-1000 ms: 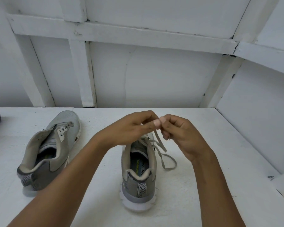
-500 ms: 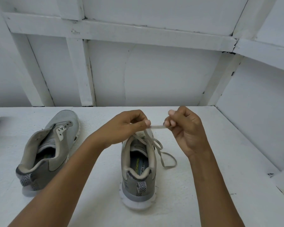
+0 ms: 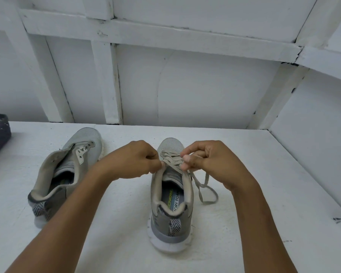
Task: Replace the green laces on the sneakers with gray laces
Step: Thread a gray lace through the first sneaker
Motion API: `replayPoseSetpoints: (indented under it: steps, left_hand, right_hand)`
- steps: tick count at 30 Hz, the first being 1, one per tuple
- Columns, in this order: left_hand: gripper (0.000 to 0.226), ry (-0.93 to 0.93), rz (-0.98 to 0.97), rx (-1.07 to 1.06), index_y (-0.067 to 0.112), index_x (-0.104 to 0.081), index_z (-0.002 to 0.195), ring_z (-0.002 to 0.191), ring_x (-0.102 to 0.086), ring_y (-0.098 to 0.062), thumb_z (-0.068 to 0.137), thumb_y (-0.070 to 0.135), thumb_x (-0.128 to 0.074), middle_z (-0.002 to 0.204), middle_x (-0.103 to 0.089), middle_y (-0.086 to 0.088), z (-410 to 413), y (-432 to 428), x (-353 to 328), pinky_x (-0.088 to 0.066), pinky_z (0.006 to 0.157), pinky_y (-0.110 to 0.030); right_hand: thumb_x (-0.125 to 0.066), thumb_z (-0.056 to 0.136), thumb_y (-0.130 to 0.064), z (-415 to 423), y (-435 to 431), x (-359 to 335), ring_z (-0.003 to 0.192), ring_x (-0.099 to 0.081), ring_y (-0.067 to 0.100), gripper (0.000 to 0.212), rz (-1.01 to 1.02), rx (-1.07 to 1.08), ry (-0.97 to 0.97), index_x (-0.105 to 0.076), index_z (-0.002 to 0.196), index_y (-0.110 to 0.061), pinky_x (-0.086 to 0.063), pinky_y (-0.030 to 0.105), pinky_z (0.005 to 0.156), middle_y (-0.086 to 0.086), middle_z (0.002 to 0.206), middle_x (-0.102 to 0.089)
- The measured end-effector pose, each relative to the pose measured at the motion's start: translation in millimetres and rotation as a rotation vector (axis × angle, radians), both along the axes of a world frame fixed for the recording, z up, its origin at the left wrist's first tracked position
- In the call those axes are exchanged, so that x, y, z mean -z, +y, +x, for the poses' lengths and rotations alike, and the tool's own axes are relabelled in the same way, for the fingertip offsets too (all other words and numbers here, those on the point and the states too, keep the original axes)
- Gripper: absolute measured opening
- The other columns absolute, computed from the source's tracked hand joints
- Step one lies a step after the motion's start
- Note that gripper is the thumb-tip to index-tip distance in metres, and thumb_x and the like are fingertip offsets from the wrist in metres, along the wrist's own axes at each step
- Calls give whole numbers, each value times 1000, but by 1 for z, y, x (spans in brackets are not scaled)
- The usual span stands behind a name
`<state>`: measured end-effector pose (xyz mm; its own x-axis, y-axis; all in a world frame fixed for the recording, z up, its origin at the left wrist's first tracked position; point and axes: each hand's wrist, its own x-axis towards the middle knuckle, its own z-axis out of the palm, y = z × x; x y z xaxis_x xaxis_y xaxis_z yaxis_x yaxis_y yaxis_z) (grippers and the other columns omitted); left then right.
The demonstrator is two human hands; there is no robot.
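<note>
Both hands have dropped onto the upper eyelets of the laced sneaker (image 3: pixel 171 219). The flat woven gray lace (image 3: pixel 172 162) crosses there, and its slack loops just right of that sneaker. The left hand (image 3: pixel 130 160) and right hand (image 3: pixel 211 160) each pinch it. Uneven pull could twist the flat weave or leave unequal ends. The unlaced mesh sneaker (image 3: pixel 67 168) lies to the left.

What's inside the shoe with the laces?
A printed insole lies inside the laced sneaker; its front is hidden beneath the tongue and gray lace.
</note>
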<state>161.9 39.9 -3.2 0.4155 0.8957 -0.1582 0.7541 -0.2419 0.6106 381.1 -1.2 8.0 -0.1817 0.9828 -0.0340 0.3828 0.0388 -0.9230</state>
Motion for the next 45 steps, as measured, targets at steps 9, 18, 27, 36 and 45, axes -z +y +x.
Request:
replayPoseSetpoints:
  steps: [9, 18, 27, 36, 45]
  left_hand:
    - [24, -333, -232, -61, 2, -71, 72, 64, -57, -13, 92, 5, -58, 68, -67, -5, -1, 2, 9, -52, 57, -27]
    - [26, -349, -246, -60, 5, -70, 68, 63, -56, -13, 92, 5, -59, 65, -66, -3, 0, 3, 9, -52, 56, -26]
    - [27, -308, -214, -18, 7, -71, 68, 65, -58, -11, 93, 10, -63, 66, -67, 0, -2, 3, 8, -52, 57, -26]
    - [16, -265, -196, 104, 12, -70, 86, 70, -61, -8, 92, 2, -60, 73, -67, 5, -16, 3, 10, -54, 62, -28]
    - [25, -1038, -176, -229, 8, -53, 79, 83, -72, -35, 98, 1, -39, 86, -72, -21, -20, 3, -6, -60, 80, -42]
  right_hand:
    - [-73, 87, -26, -26, -1, 7, 70, -57, -2, 13, 86, 78, -385, -70, 75, -29, -39, 6, 54, -15, 74, -64]
    - [-69, 89, -27, -35, -1, 17, 80, -63, 4, 14, 80, 112, -368, -69, 75, -30, -45, 16, 64, -13, 83, -69]
    - [-73, 85, -33, -38, -3, 14, 72, -58, 3, 11, 63, 66, -422, -71, 75, -28, -36, 13, 54, -11, 78, -65]
    - [-74, 85, -31, -39, -3, 16, 71, -55, -5, 11, 113, 33, -416, -71, 75, -28, -39, 5, 58, -14, 79, -63]
    - [-83, 77, -31, -19, -6, 17, 102, -46, 2, 33, 92, -65, -413, -59, 99, -36, -36, 13, 75, -15, 111, -50]
